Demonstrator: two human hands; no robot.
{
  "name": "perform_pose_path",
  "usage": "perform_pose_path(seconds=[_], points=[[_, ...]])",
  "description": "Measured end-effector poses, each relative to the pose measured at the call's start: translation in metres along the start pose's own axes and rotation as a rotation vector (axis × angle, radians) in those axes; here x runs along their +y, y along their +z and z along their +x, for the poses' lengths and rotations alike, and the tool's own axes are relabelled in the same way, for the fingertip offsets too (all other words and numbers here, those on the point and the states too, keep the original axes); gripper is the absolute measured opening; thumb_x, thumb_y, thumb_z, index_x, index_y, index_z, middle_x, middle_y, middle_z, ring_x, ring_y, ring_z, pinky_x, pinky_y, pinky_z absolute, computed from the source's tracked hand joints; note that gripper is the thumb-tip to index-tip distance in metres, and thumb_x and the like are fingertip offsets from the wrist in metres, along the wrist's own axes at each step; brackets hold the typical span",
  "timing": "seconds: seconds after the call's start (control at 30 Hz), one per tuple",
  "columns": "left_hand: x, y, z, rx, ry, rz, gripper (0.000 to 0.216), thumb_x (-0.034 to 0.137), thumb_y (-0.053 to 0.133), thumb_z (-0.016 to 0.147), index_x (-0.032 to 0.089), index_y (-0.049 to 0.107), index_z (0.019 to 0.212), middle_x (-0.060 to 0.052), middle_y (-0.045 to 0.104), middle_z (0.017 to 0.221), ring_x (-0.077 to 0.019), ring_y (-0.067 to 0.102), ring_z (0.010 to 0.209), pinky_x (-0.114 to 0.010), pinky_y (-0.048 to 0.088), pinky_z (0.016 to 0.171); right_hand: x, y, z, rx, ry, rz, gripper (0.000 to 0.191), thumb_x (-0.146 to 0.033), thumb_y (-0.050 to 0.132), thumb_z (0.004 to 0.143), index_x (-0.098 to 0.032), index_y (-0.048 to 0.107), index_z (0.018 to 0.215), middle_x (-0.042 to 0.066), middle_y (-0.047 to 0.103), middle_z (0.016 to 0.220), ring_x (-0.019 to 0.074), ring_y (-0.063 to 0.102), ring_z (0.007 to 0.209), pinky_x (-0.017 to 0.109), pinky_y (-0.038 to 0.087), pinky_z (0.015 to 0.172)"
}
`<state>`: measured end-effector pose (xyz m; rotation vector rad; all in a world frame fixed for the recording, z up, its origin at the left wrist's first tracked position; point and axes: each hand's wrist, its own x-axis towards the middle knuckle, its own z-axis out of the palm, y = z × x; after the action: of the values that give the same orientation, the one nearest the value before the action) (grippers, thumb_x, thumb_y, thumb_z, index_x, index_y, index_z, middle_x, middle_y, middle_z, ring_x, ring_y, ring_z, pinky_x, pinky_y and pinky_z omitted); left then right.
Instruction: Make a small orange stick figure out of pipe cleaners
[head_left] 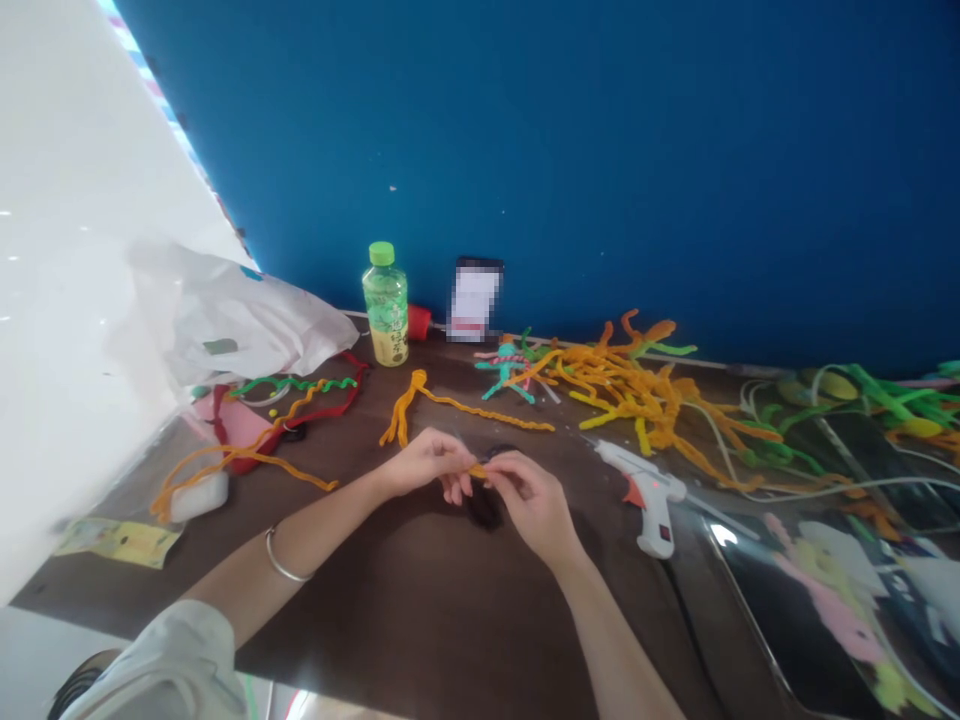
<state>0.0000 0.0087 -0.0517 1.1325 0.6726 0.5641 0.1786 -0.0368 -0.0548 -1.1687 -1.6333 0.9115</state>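
Between my two hands is a short piece of orange pipe cleaner (478, 471). My left hand (435, 466) pinches one end between thumb and forefinger. At the other end my right hand (531, 500) grips it with thumb and fingertips. Much of the piece is covered by the fingers. A dark object (484, 508), too blurred to name, lies on the table under the hands. Just beyond them rests an orange pipe-cleaner shape (417, 385) with several hanging strands and one long twisted tail. A white hot glue gun (645, 490) lies right of my right hand.
Behind are a green-capped bottle (386, 310), a propped phone (474, 300) and a teal pipe-cleaner figure (508, 360). Orange pipe cleaners (637, 385) heap at back right. A plastic bag (247, 310) and white case (201, 495) sit left. A dark tablet-like slab (780, 620) lies front right.
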Motion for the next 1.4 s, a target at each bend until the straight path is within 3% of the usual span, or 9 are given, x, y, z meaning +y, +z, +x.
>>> perform_pose_path(seconds=[0.2, 0.4, 0.67, 0.77, 0.93, 1.13, 1.27, 1.4], points=[[0.002, -0.001, 0.001, -0.022, -0.018, 0.036, 0.034, 0.040, 0.061, 0.072, 0.007, 0.061, 0.063, -0.006, 0.062, 0.054, -0.0091, 0.057, 0.043, -0.018, 0.045, 0.043, -0.001, 0.000, 0.001, -0.050, 0.014, -0.003, 0.015, -0.028, 0.051, 0.082, -0.019, 0.058, 0.072, 0.003, 0.058, 0.073, 0.0124, 0.057, 0.061, 0.024, 0.049, 0.059], [0.004, 0.002, 0.001, 0.011, -0.035, 0.019, 0.034, 0.042, 0.062, 0.070, 0.007, 0.062, 0.069, -0.008, 0.066, 0.062, -0.0109, 0.059, 0.046, -0.019, 0.047, 0.045, 0.001, 0.003, 0.000, 0.063, 0.040, -0.010, 0.014, -0.029, 0.051, 0.081, -0.019, 0.061, 0.079, 0.003, 0.062, 0.078, 0.0134, 0.061, 0.061, 0.025, 0.051, 0.060], [0.004, 0.008, 0.000, 0.030, -0.037, 0.031, 0.041, 0.048, 0.061, 0.068, 0.006, 0.062, 0.064, -0.009, 0.065, 0.058, -0.0104, 0.058, 0.044, -0.018, 0.045, 0.042, 0.012, 0.001, -0.003, 0.118, -0.340, -0.435, 0.019, -0.017, 0.046, 0.084, -0.022, 0.063, 0.090, 0.005, 0.066, 0.086, 0.0157, 0.063, 0.080, 0.028, 0.051, 0.075], [0.003, 0.010, 0.000, 0.060, -0.022, 0.006, 0.042, 0.048, 0.060, 0.068, 0.007, 0.062, 0.066, -0.010, 0.066, 0.060, -0.0102, 0.058, 0.045, -0.018, 0.046, 0.043, 0.013, 0.005, -0.005, 0.173, -0.417, -0.535, 0.020, -0.014, 0.045, 0.084, -0.021, 0.062, 0.092, 0.006, 0.067, 0.086, 0.0163, 0.063, 0.081, 0.029, 0.051, 0.077], [0.000, 0.014, 0.001, 0.117, -0.001, -0.042, 0.043, 0.050, 0.059, 0.069, 0.007, 0.062, 0.067, -0.010, 0.066, 0.061, -0.0093, 0.057, 0.043, -0.017, 0.045, 0.042, 0.005, 0.013, -0.004, 0.331, -0.305, -0.470, 0.016, -0.017, 0.047, 0.083, -0.020, 0.063, 0.081, 0.006, 0.067, 0.077, 0.0162, 0.063, 0.073, 0.029, 0.052, 0.071], [-0.005, 0.015, 0.003, 0.152, -0.011, -0.071, 0.042, 0.049, 0.063, 0.066, 0.007, 0.060, 0.071, -0.011, 0.068, 0.067, -0.0120, 0.061, 0.049, -0.021, 0.048, 0.047, 0.001, 0.014, -0.002, 0.242, 0.053, -0.089, 0.018, -0.029, 0.051, 0.082, -0.018, 0.064, 0.085, 0.004, 0.067, 0.070, 0.0143, 0.063, 0.056, 0.025, 0.053, 0.055], [-0.005, 0.015, 0.004, 0.145, -0.002, -0.063, 0.041, 0.047, 0.064, 0.065, 0.007, 0.060, 0.071, -0.009, 0.066, 0.064, -0.0119, 0.061, 0.049, -0.021, 0.049, 0.048, 0.001, 0.011, -0.003, 0.242, 0.059, -0.037, 0.019, -0.031, 0.052, 0.081, -0.018, 0.065, 0.084, 0.005, 0.067, 0.075, 0.0147, 0.063, 0.059, 0.026, 0.054, 0.058], [-0.001, 0.012, 0.002, 0.109, -0.017, -0.010, 0.038, 0.045, 0.062, 0.068, 0.008, 0.058, 0.062, -0.004, 0.061, 0.052, -0.0081, 0.055, 0.040, -0.017, 0.042, 0.040, 0.001, 0.005, -0.002, 0.102, -0.018, 0.009, 0.017, -0.029, 0.055, 0.079, -0.020, 0.066, 0.089, 0.005, 0.066, 0.083, 0.0148, 0.064, 0.065, 0.026, 0.054, 0.060]])
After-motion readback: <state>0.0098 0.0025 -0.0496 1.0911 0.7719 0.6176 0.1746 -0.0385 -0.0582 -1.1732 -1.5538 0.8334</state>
